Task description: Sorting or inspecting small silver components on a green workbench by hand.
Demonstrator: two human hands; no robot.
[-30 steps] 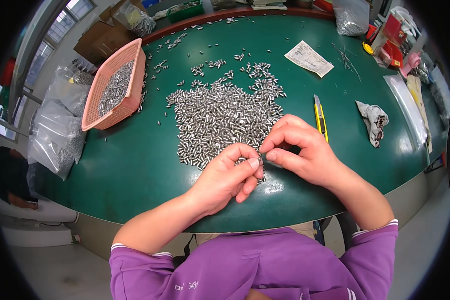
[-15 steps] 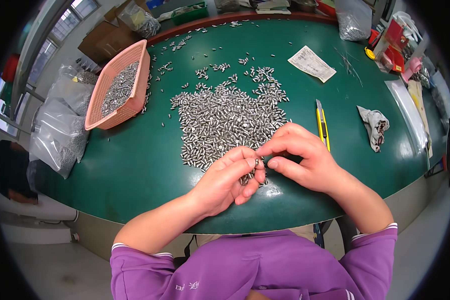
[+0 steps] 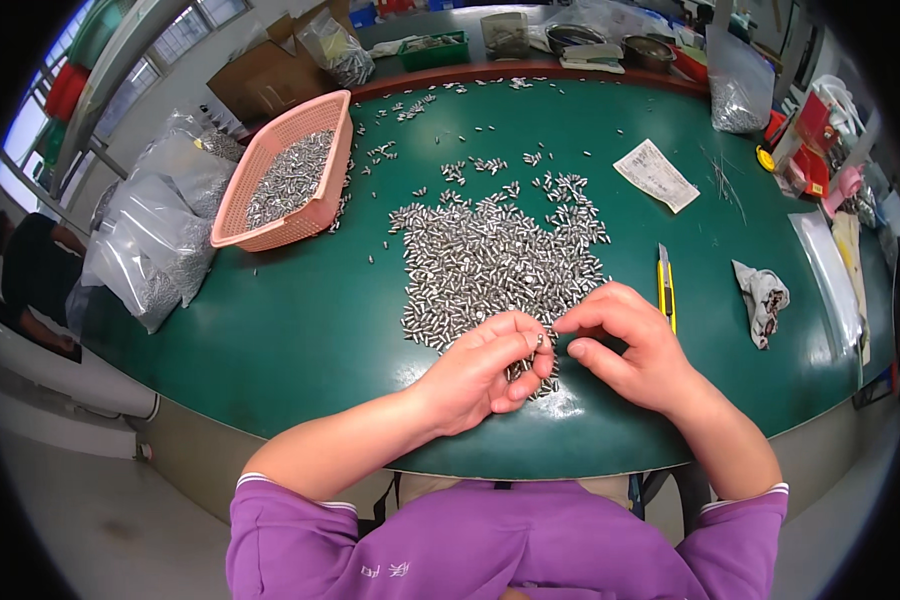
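A broad pile of small silvery metal pins (image 3: 510, 255), short with what look like tapered ends, lies on the green table (image 3: 300, 340). At the pile's near edge, my left hand (image 3: 490, 372) is closed, palm turned up. One small metal pin (image 3: 540, 341) shows pinched between its thumb and forefinger. A few more pins (image 3: 518, 370) show by its curled lower fingers; whether they are held or lie behind, I cannot tell. My right hand (image 3: 625, 345) is beside it, thumb and forefinger apart, with nothing visible between them.
A pink plastic basket (image 3: 232, 225) of similar pins stands at the left, beside clear bags (image 3: 135, 265) of metal parts. To the right lie a yellow utility knife (image 3: 666, 290), a paper slip (image 3: 656, 176), thin wires (image 3: 725, 180) and a crumpled wrapper (image 3: 760, 300). A person (image 3: 35, 270) is at far left.
The whole view has shifted, so the table's things appear further right and mostly lower. My right fingertips have drawn slightly away from the left ones. The left hand keeps its pinch.
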